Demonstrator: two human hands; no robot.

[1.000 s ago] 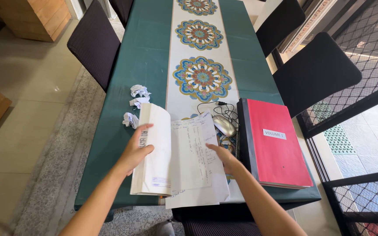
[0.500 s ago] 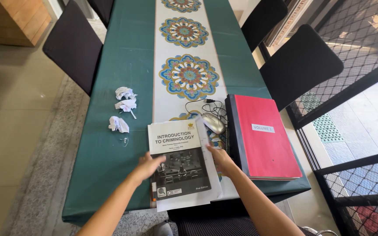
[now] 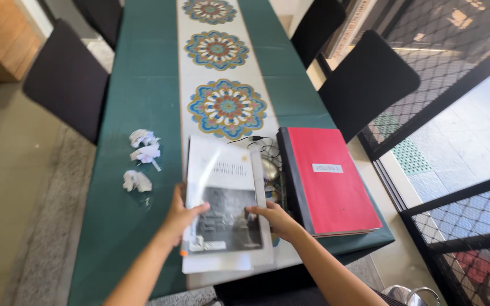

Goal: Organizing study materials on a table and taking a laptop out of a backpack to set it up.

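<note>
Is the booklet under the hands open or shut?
Shut: the booklet lies flat, front cover up, left hand and right hand on its edges.
</note>
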